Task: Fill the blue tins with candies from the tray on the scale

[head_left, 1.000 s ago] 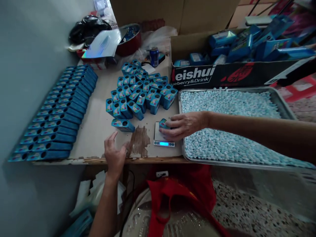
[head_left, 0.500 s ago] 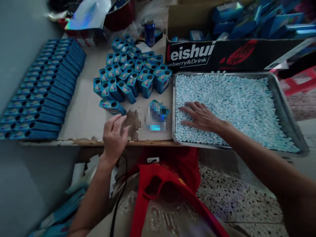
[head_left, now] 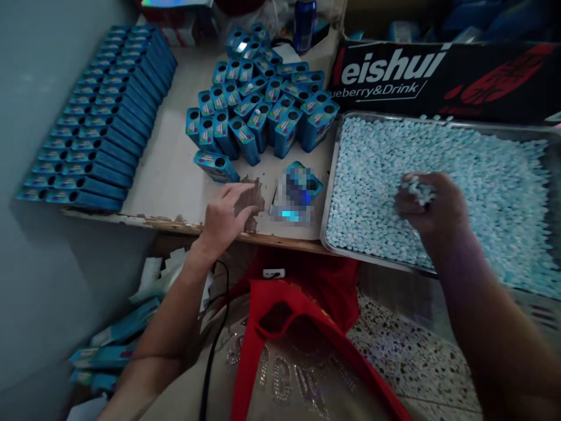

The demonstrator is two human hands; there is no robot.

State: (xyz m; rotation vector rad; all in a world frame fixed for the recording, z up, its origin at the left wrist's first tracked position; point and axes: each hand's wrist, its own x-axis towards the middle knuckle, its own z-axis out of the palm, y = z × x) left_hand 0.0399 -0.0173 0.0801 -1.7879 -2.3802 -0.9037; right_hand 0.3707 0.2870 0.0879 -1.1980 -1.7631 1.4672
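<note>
My right hand (head_left: 442,213) is closed around a handful of small pale-blue candies (head_left: 421,192), just above the metal tray (head_left: 329,204), where a thick layer of loose candies (head_left: 372,169) is spread. Over the front of the table, my left hand (head_left: 222,217) holds nothing, its thumb and fingers apart. Just beyond its fingertips stands a single blue box (head_left: 217,166) with a round hole in its top. A loose group of similar blue boxes (head_left: 287,126) stands behind it, and candies show on a few tops. Between my hands lies a blue item (head_left: 302,178), partly blurred out by pixelation.
Tight rows of blue boxes (head_left: 94,140) fill the table's left side against the wall. Behind the tray is a black printed carton (head_left: 394,76) with blue packs inside. A blue can (head_left: 304,26) stands at the back. The table's front edge (head_left: 289,241) is chipped.
My right hand was spread flat on the candies; now it has moved right and closed on a handful. My left hand stays near the table edge, fingers a little more extended. The view has shifted.
</note>
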